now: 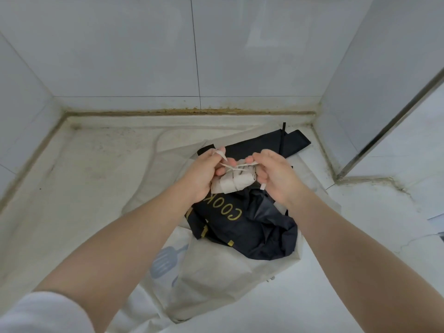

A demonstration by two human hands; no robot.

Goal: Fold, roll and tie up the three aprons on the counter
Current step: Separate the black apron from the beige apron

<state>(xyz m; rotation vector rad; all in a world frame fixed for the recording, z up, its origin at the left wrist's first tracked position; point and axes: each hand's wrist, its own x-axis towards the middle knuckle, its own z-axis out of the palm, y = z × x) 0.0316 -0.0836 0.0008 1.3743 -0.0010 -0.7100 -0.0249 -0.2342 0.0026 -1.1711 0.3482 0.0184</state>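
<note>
A small rolled white apron (236, 182) is held above the counter between both hands. My left hand (204, 173) grips its left end and pinches a white tie string. My right hand (274, 174) holds the right end and pinches the other string; the strings cross over the roll. Below lies a crumpled dark navy apron (252, 227) with gold letters. It rests on a flat white apron (216, 272) with a blue utensil print.
The white marble counter (84, 200) sits in a tiled corner, with walls at the left, back and right. A dark strap (283, 138) of the navy apron reaches toward the back wall. A metal-edged panel (384, 131) stands at the right.
</note>
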